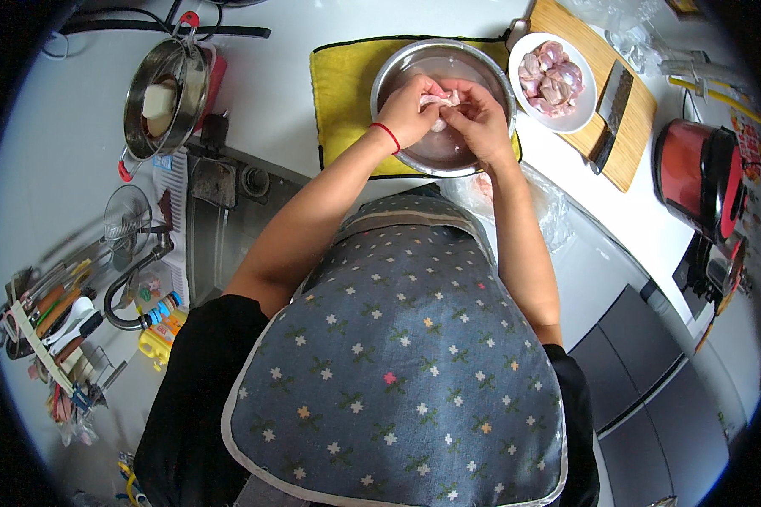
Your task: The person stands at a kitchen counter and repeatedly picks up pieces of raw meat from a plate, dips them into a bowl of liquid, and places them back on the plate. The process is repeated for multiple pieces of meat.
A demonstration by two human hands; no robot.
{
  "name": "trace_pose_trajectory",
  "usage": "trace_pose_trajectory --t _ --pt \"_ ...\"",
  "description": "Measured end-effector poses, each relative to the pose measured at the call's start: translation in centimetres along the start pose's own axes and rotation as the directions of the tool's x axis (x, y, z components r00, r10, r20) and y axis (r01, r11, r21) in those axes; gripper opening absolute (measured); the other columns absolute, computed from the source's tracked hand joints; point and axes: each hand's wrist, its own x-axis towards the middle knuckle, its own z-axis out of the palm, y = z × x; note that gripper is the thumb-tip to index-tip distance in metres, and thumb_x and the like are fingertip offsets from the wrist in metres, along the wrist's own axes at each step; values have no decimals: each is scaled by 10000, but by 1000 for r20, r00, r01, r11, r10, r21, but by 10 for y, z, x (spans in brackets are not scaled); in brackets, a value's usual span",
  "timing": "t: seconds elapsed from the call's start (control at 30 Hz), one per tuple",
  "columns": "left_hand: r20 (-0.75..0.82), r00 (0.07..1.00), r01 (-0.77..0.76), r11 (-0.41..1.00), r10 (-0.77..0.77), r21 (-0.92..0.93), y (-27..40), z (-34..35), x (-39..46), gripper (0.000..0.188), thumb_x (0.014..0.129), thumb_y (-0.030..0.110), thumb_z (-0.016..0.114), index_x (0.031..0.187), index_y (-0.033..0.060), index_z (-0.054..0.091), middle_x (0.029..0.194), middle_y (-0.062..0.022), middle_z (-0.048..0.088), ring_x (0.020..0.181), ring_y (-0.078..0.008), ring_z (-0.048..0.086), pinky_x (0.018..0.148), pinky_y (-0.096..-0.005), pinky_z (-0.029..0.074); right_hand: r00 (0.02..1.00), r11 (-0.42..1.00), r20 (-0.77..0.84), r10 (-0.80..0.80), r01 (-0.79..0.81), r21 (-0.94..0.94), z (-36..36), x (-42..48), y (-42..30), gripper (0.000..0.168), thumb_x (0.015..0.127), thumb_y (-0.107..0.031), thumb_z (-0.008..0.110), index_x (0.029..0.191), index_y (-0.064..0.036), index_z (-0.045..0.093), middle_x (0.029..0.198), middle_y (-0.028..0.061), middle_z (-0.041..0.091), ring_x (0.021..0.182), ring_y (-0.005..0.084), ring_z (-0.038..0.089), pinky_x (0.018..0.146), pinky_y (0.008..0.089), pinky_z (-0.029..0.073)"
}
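Note:
Both of my hands meet over a round metal basin of cloudy water, which rests on a yellow cloth with dark edging. Between the fingertips of my left hand and my right hand is a small pale pink piece of raw meat. Each hand pinches a part of it; the fingers cover some of the piece. To the right of the basin, a white bowl holds several raw, pinkish-purple pieces that look like gizzards.
A cleaver lies on a wooden cutting board. A clear plastic bag with pale meat sits at the counter's front edge. A red rice cooker stands at right. Leftward are a metal pot, a sink and a faucet.

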Motion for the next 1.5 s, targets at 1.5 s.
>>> trace_pose_trajectory --t 1.5 --pt "-360 905 109 942 -225 -316 -3 42 -8 170 887 18 525 1053 7 488 962 -92 572 835 -147 568 725 -275 488 856 888 -467 -220 -22 -459 21 14 13 128 663 -103 684 677 -17 590 609 109 613 533 203 590 557 311 478"
